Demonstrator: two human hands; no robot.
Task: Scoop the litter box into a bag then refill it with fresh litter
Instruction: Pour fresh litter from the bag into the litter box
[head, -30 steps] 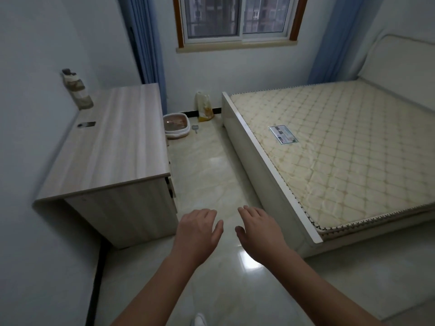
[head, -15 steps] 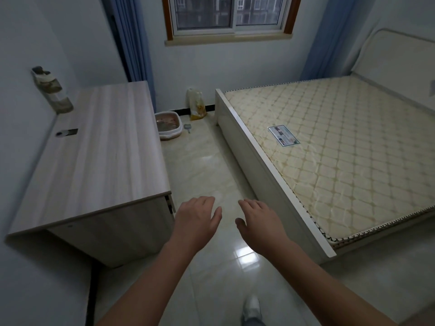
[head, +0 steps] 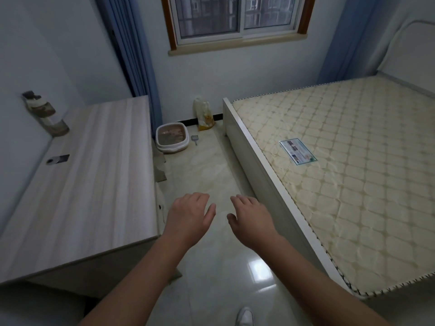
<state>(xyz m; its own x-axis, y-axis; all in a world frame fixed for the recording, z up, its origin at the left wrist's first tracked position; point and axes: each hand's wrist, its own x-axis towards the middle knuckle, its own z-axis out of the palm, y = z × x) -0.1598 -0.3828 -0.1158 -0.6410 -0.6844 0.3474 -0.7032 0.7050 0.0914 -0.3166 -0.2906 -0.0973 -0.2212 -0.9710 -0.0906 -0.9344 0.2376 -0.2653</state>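
Hands first: my left hand (head: pixel 188 217) and right hand (head: pixel 253 220) hang out in front of me, palms down, fingers loosely spread and a little bent, holding nothing and touching nothing, with a gap of bare floor between them. Compared with a second ago they keep the same pose, but the room has slid toward me: the desk (head: pixel 94 172) on the left now fills more of the view and the bed (head: pixel 341 172) on the right runs closer alongside. I read that as walking down the aisle toward the far wall, so the scooping has not begun.

Out beyond my fingers the tiled floor (head: pixel 211 175) runs on to the litter box (head: pixel 173 140), which sits at the far end beside the desk's corner, well apart from me. Just right of it lies a small grey scoop (head: pixel 195 139), and farther right, against the wall near the bed's corner, stands a yellowish bag (head: pixel 203 115). Whether that holds fresh litter I cannot tell.
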